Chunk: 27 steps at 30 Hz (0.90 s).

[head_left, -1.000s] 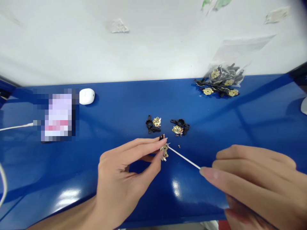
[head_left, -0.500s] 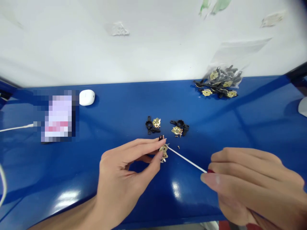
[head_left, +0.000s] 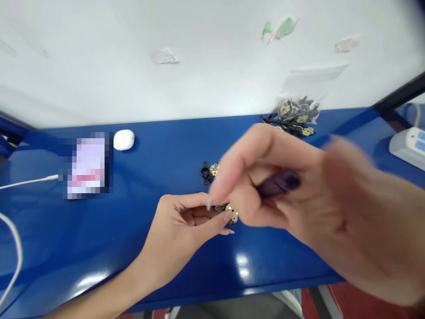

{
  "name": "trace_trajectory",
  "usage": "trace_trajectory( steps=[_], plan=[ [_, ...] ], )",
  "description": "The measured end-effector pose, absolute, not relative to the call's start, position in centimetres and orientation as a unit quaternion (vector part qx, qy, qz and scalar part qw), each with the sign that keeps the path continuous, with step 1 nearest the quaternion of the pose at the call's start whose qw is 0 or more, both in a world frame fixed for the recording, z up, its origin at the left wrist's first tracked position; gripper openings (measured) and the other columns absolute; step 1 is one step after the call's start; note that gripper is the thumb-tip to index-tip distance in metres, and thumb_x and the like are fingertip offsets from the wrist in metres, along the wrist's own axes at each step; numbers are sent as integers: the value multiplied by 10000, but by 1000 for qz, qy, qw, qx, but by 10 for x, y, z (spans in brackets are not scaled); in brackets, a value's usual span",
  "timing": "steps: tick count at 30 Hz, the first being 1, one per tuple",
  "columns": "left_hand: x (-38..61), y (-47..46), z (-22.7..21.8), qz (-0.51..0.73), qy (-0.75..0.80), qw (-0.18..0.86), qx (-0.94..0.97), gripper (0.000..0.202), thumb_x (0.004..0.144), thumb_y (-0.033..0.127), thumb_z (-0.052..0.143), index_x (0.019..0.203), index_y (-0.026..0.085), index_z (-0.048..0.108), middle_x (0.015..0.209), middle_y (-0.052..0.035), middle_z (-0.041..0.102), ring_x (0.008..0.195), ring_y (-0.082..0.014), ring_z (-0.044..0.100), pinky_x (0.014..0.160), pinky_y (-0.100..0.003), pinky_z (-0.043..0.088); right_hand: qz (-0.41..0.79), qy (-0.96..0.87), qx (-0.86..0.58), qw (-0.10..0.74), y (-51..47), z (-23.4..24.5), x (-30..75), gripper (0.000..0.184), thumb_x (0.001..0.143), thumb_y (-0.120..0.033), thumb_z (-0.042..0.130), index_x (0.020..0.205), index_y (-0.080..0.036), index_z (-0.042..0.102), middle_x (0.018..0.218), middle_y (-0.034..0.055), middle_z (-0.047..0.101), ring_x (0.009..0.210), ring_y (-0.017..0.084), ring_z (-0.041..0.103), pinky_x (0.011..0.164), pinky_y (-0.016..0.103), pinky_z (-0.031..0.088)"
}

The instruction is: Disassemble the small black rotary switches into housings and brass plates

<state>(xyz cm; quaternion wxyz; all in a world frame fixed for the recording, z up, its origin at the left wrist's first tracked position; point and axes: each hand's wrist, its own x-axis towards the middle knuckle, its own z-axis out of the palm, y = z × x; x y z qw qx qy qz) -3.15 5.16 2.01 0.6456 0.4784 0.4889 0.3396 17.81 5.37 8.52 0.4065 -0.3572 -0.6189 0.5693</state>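
My left hand (head_left: 181,226) pinches a small brass and black part (head_left: 230,212) between thumb and fingertips, just above the blue table (head_left: 149,248). My right hand (head_left: 299,208) is raised in front of it, blurred by motion, with its fingers closed round a dark screwdriver handle (head_left: 279,184). The tool's shaft is hidden behind the hand. One loose black and brass part (head_left: 208,171) lies beyond my left hand; others there are covered by my right hand.
A clear bag with several black and brass parts (head_left: 295,116) lies at the back right against the white wall. A white earbud case (head_left: 124,139), a pixelated phone (head_left: 86,167) with a white cable (head_left: 26,181), and a white device (head_left: 410,146) at far right sit on the table.
My right hand has lifted and swung left over the loose parts, drawing the tool's tip away from the part. The left hand turned the part slightly and shifted down. The view tilted.
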Motion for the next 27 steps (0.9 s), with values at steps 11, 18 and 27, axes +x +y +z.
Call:
trace_trajectory(
  steps=[11,18,27],
  plan=[
    [-38,56,18,292,421,773,374,212,869,226,1021,1075,228,975,952,-82,939,905,-278,920,812,-333,780,650,-492,-226,533,68,59,165,123,1118,-225,720,1063,-328,759,704,-88,720,540,150,603,562,324,532],
    [-39,56,14,298,431,765,375,162,872,223,1031,1015,246,959,980,-45,943,924,-266,920,810,-313,781,679,-498,-205,499,70,63,163,321,1119,-136,642,891,-300,798,781,-69,796,617,142,672,602,329,535],
    [-38,57,13,287,409,769,400,129,918,206,1002,1024,264,957,1001,-27,942,955,-241,918,859,-299,777,709,-484,-192,475,72,58,166,469,1210,-211,407,1006,-285,822,737,-31,743,590,150,597,602,311,546]
  ],
)
